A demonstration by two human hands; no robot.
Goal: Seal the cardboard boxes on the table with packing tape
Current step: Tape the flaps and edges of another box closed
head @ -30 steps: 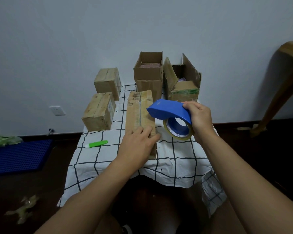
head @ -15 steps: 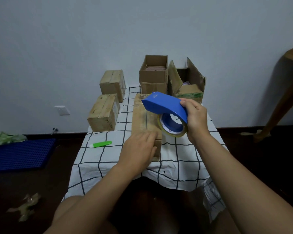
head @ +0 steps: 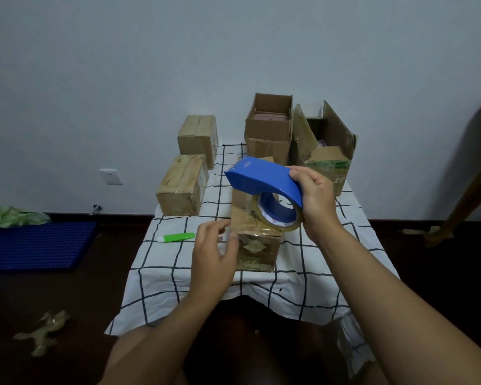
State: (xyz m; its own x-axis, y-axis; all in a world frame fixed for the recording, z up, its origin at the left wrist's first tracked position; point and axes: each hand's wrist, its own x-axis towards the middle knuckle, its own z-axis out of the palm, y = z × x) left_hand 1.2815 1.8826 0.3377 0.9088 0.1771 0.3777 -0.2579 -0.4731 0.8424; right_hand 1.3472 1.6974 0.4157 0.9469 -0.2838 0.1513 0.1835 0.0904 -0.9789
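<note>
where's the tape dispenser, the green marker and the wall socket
tape dispenser (head: 264, 177), head view, on its blue top cover
green marker (head: 178, 237), head view, middle of its green barrel
wall socket (head: 111, 176), head view, centre of the white plate

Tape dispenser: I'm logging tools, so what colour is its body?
Blue, in the head view: the tape dispenser, gripped by the right hand.

One head-worn wide-angle view — looking forward and down over the cloth-covered counter (head: 261, 284) toward the wall (head: 150, 65), forearms close below.
</note>
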